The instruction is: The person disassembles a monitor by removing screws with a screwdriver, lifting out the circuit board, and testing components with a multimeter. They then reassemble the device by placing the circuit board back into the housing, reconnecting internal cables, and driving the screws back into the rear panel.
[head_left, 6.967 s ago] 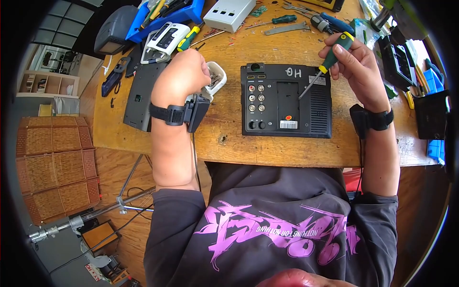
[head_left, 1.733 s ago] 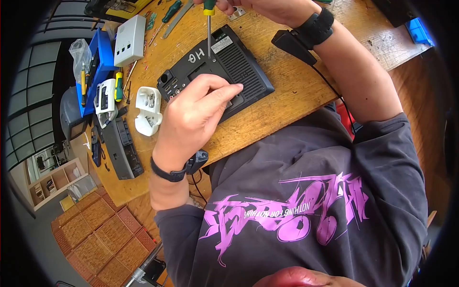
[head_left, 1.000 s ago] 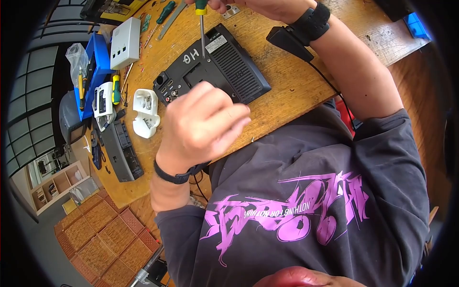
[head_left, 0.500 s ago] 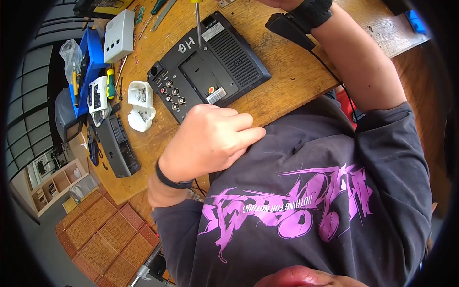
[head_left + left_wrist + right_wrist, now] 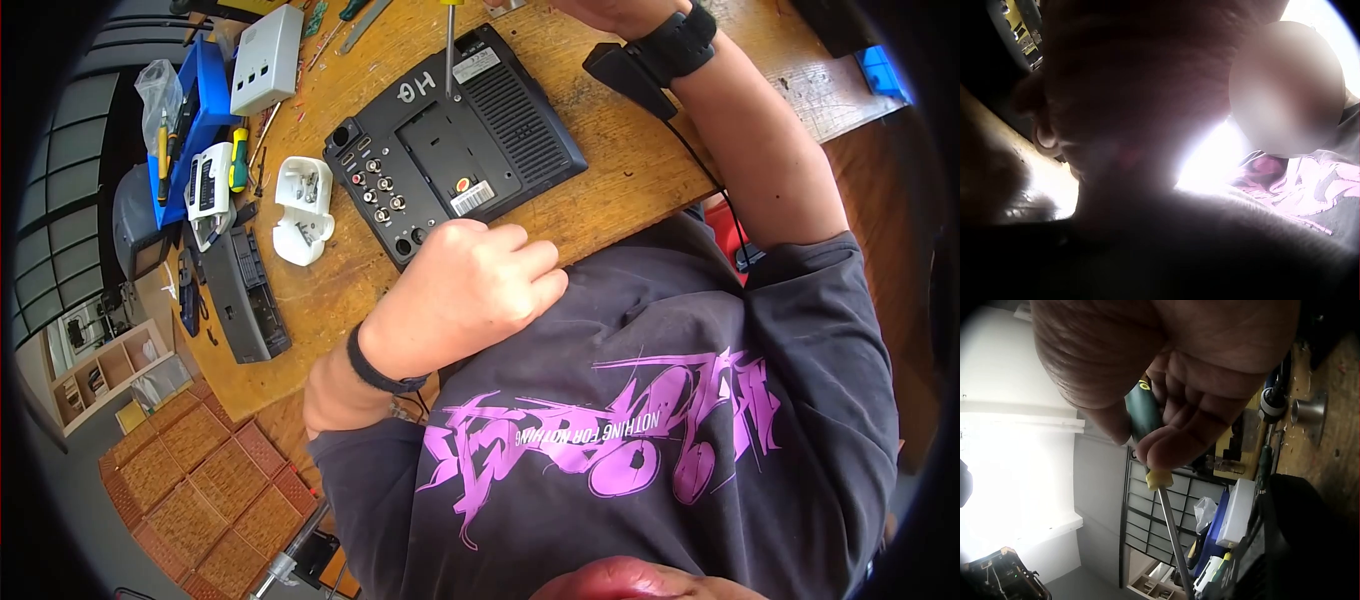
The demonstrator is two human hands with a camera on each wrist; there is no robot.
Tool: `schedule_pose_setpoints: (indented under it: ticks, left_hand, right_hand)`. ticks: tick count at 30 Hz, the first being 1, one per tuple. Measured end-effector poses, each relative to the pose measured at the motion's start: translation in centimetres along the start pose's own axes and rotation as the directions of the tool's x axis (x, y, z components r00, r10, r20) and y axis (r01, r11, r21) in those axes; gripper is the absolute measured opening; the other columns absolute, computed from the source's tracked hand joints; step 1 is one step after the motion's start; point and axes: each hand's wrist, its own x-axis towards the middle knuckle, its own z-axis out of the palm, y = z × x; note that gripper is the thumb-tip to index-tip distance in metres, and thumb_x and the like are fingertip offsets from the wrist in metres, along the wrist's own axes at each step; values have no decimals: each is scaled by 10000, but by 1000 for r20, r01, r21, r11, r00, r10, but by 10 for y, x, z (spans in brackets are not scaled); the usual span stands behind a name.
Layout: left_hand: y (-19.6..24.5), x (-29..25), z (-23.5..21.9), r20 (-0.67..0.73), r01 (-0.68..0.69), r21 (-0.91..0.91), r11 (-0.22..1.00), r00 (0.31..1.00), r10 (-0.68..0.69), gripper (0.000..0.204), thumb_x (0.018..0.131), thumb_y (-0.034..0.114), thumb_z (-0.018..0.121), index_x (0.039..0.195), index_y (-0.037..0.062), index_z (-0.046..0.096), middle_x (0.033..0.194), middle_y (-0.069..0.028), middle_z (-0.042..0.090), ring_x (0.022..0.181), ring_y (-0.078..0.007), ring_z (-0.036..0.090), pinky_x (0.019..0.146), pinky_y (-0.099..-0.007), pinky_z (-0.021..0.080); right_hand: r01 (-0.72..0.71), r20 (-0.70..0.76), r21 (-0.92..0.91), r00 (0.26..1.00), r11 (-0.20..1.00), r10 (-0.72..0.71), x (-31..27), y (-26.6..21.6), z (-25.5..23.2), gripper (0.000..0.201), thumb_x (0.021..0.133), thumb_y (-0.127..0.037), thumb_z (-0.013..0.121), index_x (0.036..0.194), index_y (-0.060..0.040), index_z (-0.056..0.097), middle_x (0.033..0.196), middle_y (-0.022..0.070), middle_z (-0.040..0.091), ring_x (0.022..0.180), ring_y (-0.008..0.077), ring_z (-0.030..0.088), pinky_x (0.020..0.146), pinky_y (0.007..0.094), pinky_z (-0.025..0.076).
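Note:
A black monitor with round video sockets, vents and "HQ" on its back lies face down on the wooden bench. My right hand, mostly at the top edge of the head view, holds a screwdriver upright, its tip at a screw hole beside the recessed panel. In the right wrist view, thumb and fingers grip the green-and-yellow screwdriver handle. My left hand is at the bench's front edge, just below the monitor, fingers curled under and fingertips hidden. I cannot tell whether it holds anything.
Left of the monitor stands an open white case with small screws in it. Farther left are a black plastic housing, a white cable tester, another screwdriver and a blue tool bin. A white box stands behind.
My left hand, at the white case earlier, then over the monitor, has drawn back to the bench edge. The screwdriver tip has come onto the screw hole. The head view has turned.

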Motion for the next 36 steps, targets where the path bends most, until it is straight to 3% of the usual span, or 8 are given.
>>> schedule_pose_setpoints:
  ticks: [5, 9, 11, 18, 20, 22, 30, 36]
  left_hand:
    - [-2, 2, 0, -41, -27, -82, 996, 999, 23, 153, 839, 121, 779, 986, 86, 757, 810, -14, 584, 747, -191, 679, 598, -351, 557]
    - [-5, 2, -1, -48, -14, -153, 988, 999, 6, 151, 834, 116, 802, 967, 87, 736, 821, -32, 587, 762, -209, 689, 609, -365, 561]
    - [-6, 6, -16, -90, 22, -281, 960, 995, -50, 172, 818, 74, 828, 954, 81, 722, 840, -52, 597, 765, -239, 690, 612, -382, 547]
    - [-12, 3, -28, -267, 154, -102, 983, 947, -177, 231, 772, 12, 873, 970, 65, 766, 841, -68, 597, 751, -271, 684, 606, -418, 531]
    - [-13, 3, -31, -236, 113, -117, 987, 962, -138, 252, 741, 37, 893, 967, 72, 785, 829, -60, 594, 742, -262, 670, 597, -407, 524]
    - [-7, 6, -30, -111, 54, -206, 977, 991, -78, 244, 750, 67, 902, 971, 88, 801, 836, -45, 598, 750, -247, 655, 595, -393, 520]
    - [-1, 8, -4, -116, 42, -58, 997, 992, -48, 186, 790, 114, 880, 947, 110, 781, 861, -17, 599, 784, -215, 655, 609, -367, 538]
    - [0, 6, 9, -119, -10, 20, 1000, 993, 13, 215, 844, 108, 852, 808, 122, 640, 817, -5, 575, 723, -190, 625, 564, -340, 518]
  right_hand:
    - [-16, 13, 47, 1000, 999, 15, 3, 0, -4, 318, 1106, -344, 803, 1104, -26, 798, 901, 17, 797, 660, 49, 680, 606, 210, 543]
    - [-42, -1, -3, 999, 999, 42, 0, -5, -2, 316, 1112, -345, 795, 1110, -29, 796, 924, 22, 807, 675, 47, 684, 610, 207, 545]
    - [-24, -4, 21, 1000, 999, 24, 0, -5, -1, 319, 1114, -348, 791, 1106, -29, 799, 930, 24, 810, 682, 47, 687, 611, 207, 546]
    - [-21, 2, -38, 1000, 999, 21, 1, -5, -3, 330, 1112, -366, 789, 1088, -36, 807, 943, 26, 814, 695, 53, 691, 624, 214, 559]
    - [-19, -5, -53, 1000, 998, 18, 2, -4, -3, 332, 1111, -368, 790, 1090, -37, 806, 942, 26, 814, 695, 54, 692, 625, 215, 560]
    - [-10, -1, -25, 1000, 1000, 10, 2, -2, -3, 336, 1109, -375, 792, 1087, -40, 808, 930, 21, 811, 695, 53, 695, 621, 210, 556]
    - [-21, 9, -33, 1000, 999, 22, 2, -1, -4, 330, 1110, -380, 791, 1086, -52, 815, 889, 6, 795, 683, 45, 695, 610, 201, 543]
    - [-34, 13, -44, 999, 998, 34, 1, -2, -4, 338, 1107, -384, 796, 1081, -48, 819, 867, 5, 784, 674, 50, 688, 609, 205, 544]
